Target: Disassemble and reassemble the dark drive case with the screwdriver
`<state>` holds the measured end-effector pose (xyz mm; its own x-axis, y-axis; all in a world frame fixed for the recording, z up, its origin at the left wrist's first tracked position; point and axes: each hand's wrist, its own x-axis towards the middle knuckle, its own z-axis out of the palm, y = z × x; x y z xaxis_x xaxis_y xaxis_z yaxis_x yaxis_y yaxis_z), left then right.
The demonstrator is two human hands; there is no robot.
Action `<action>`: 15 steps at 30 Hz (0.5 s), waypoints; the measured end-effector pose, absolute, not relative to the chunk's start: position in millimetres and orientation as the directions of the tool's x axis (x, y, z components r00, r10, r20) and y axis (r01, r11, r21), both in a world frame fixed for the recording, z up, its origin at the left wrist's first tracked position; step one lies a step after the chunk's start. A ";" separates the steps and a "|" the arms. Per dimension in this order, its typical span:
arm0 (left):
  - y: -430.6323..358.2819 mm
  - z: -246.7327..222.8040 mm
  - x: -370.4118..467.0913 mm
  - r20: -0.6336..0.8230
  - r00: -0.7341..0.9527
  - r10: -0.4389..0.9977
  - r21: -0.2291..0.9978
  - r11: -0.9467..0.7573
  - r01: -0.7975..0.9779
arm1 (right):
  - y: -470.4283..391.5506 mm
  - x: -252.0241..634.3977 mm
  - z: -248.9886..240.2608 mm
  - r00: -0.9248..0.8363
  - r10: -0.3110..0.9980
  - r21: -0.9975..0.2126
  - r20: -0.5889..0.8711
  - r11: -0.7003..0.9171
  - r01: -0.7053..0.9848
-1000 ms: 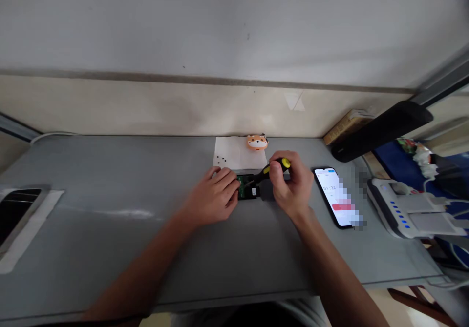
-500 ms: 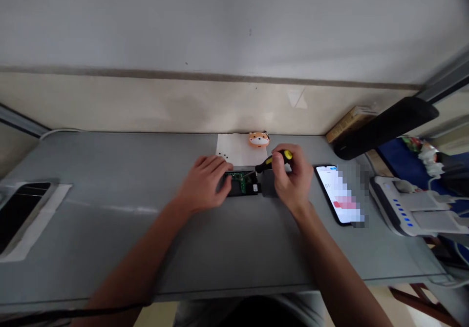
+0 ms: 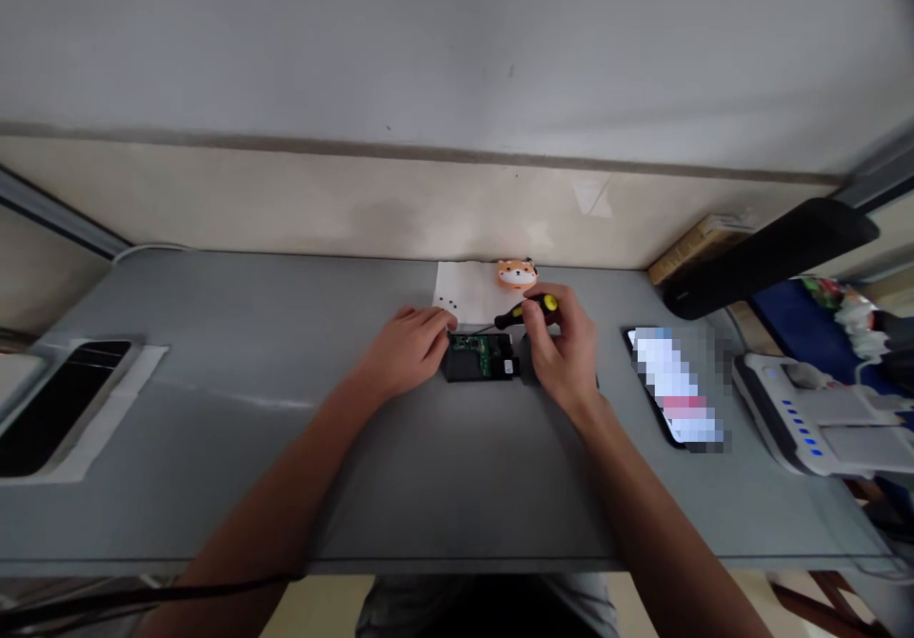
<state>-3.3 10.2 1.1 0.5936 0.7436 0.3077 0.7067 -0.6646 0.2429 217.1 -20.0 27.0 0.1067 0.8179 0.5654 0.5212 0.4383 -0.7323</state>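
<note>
An open black electronic device [image 3: 467, 364] with a green circuit board [image 3: 486, 350] lies flat on the desk. My left hand [image 3: 410, 352] is at its left end, fingers closed together around that edge. In my right hand [image 3: 564, 348] is a black and yellow screwdriver [image 3: 510, 317], held slanting. Its thin shaft reaches left to the upper left part of the board; the exact contact of the tip is too small to tell. A dark flat piece [image 3: 529, 364] lies right of the device, partly hidden under my right hand. Several tiny dark screws [image 3: 452, 306] rest on white paper [image 3: 467, 286] behind.
An orange dog-faced case [image 3: 517, 274] sits at the paper's right end. A lit phone [image 3: 675, 386] and a white power strip [image 3: 778, 414] are to the right, with a black cylinder [image 3: 771, 257] behind them. Another dark phone [image 3: 64, 405] lies far left.
The screwdriver tip has shifted from the middle of the board toward its upper left. My left hand has drawn back leftward, uncovering more of the device. The whole view has shifted slightly.
</note>
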 end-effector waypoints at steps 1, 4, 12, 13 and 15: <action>10.0 1.7 -3.2 0.290 0.592 0.752 0.251 -0.656 0.712 | -19.9 216.9 26.7 0.101 0.812 -0.724 0.575 0.447 0.525; 9.2 4.2 -2.8 0.246 0.585 0.773 0.273 -0.634 0.724 | -19.5 216.6 25.8 0.095 0.804 -0.712 0.586 0.456 0.534; 8.5 3.9 -0.6 0.231 0.605 0.762 0.285 -0.647 0.707 | -19.8 217.1 25.2 0.110 0.807 -0.724 0.580 0.449 0.524; 8.6 3.1 -0.8 0.230 0.609 0.759 0.285 -0.651 0.704 | -19.7 217.2 25.2 0.111 0.806 -0.724 0.581 0.450 0.522; 8.7 1.7 -1.7 0.230 0.613 0.755 0.287 -0.655 0.699 | -19.4 217.4 25.1 0.112 0.810 -0.730 0.576 0.448 0.515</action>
